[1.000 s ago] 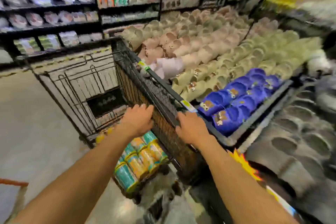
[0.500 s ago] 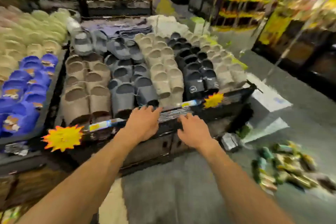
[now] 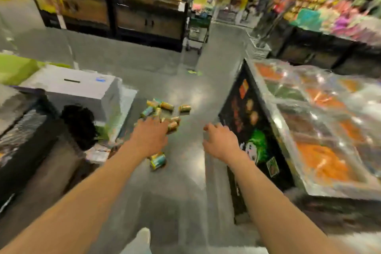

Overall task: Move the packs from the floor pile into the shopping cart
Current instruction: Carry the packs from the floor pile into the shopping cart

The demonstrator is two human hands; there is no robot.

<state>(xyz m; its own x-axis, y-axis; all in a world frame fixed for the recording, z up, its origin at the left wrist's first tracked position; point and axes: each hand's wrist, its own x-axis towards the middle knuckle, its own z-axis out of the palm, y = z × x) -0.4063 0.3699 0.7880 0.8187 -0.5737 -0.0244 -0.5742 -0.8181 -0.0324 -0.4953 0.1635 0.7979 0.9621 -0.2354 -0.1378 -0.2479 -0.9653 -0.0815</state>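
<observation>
The packs (image 3: 165,109) lie scattered in a loose pile on the grey floor (image 3: 191,93) at the centre of the frame, with one stray pack (image 3: 158,160) lower down, just below your left wrist. Each looks like a short bundle of teal and yellow rolls under shiny film: likely light and fairly firm, though the wrap may be slippery. Judging by the shape, you do best to close around a bundle's middle, across its short side, rather than pinch a film end.

A count is hard through the blur. Roughly eight to ten packs show in the main pile, some hidden behind your left hand (image 3: 150,136), plus the one stray. No shopping cart can be made out with certainty; a wheeled frame at upper centre is too blurred to name.

Your left hand reaches over the near edge of the pile, fingers (image 3: 144,122) spread and holding nothing. Your right hand (image 3: 221,140) hovers to the right of the pile, over bare floor, its fingers loosely parted and empty too.

Outward, a grey box (image 3: 82,88) sits at the left of the pile, and a black display bin (image 3: 247,121) under clear film fills the right of the frame. One white shoe (image 3: 143,235) shows at bottom centre.
</observation>
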